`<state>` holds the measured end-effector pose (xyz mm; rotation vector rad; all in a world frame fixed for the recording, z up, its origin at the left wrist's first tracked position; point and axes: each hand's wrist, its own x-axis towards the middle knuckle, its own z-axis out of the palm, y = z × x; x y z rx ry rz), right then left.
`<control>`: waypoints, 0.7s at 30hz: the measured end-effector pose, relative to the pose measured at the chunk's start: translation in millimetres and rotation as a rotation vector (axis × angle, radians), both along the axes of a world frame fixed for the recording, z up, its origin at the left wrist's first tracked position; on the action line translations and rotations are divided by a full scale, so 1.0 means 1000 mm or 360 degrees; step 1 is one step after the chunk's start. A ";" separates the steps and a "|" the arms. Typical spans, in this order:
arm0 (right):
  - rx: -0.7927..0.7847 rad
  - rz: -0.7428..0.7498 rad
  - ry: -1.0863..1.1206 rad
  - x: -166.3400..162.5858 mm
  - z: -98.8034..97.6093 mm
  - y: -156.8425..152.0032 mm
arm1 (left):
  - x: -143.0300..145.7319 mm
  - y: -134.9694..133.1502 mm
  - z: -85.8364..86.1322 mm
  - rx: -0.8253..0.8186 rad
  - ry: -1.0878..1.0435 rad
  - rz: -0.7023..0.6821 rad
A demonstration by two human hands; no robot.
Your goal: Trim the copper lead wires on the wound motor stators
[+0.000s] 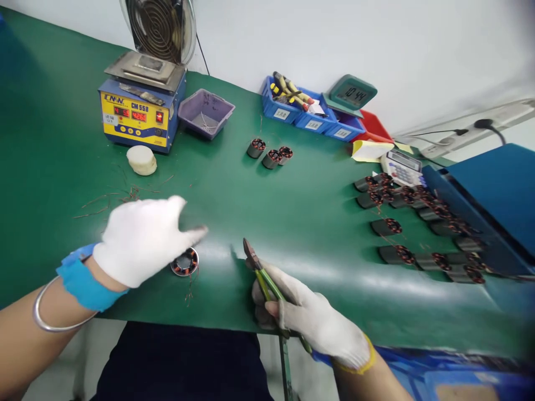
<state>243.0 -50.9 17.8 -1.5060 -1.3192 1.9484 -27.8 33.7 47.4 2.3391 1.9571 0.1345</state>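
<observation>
My left hand [142, 236], in a white glove with a blue wrist strap, hovers over a wound stator coil [185, 261] lying on the green mat [292, 223]; the fingers are spread and hold nothing. My right hand [311, 317], also gloved, grips green-handled wire cutters [261, 273] whose jaws point up and to the left, a short way right of the coil. Thin copper leads trail from the coil toward the mat's front edge.
A blue-and-yellow solder pot [136, 111] with a fan stands at the back left, beside a white tape roll [141, 160] and a purple tray [205, 113]. Three stators [270, 154] sit mid-table, several more [418, 228] at right. Blue tool bins [307, 108], clock [351, 94], calculator [402, 167].
</observation>
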 end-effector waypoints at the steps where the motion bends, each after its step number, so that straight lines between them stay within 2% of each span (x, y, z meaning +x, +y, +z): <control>1: 0.0017 0.0025 -0.0017 0.000 0.001 -0.001 | -0.005 0.002 0.002 0.0170 -0.0091 -0.0043; 2: 0.0041 0.0071 -0.0072 0.000 0.002 -0.001 | -0.010 0.004 0.004 0.0271 -0.0218 -0.0185; 3: 0.0076 0.0128 -0.0168 -0.001 0.005 -0.002 | -0.016 0.006 0.003 0.0263 -0.0335 -0.0403; 5: 0.0217 0.0229 -0.0493 -0.004 0.009 -0.003 | -0.023 0.009 -0.001 -0.0066 -0.0428 -0.0898; 7: 0.0498 0.0273 -0.0971 -0.007 0.010 -0.004 | -0.024 0.009 -0.008 -0.0445 -0.0346 -0.1151; 9: 0.0854 0.0316 -0.1511 -0.010 0.007 -0.004 | -0.019 0.008 -0.016 -0.0531 -0.0232 -0.1107; 12: 0.1300 0.0470 -0.2031 -0.013 0.004 0.002 | -0.005 0.005 -0.022 -0.0320 -0.0116 -0.0884; 14: 0.1554 0.0528 -0.2085 -0.018 0.004 0.009 | 0.003 0.003 -0.025 -0.0201 -0.0056 -0.0848; 17: 0.1931 0.0552 -0.1929 -0.041 0.005 0.022 | 0.011 0.001 -0.029 -0.0083 -0.0021 -0.0880; 19: 0.2080 0.0658 -0.1850 -0.061 0.002 0.032 | 0.014 0.000 -0.031 -0.0038 0.0011 -0.0876; 21: 0.2122 0.0847 -0.1868 -0.073 -0.002 0.043 | 0.014 0.000 -0.032 -0.0015 0.0039 -0.0890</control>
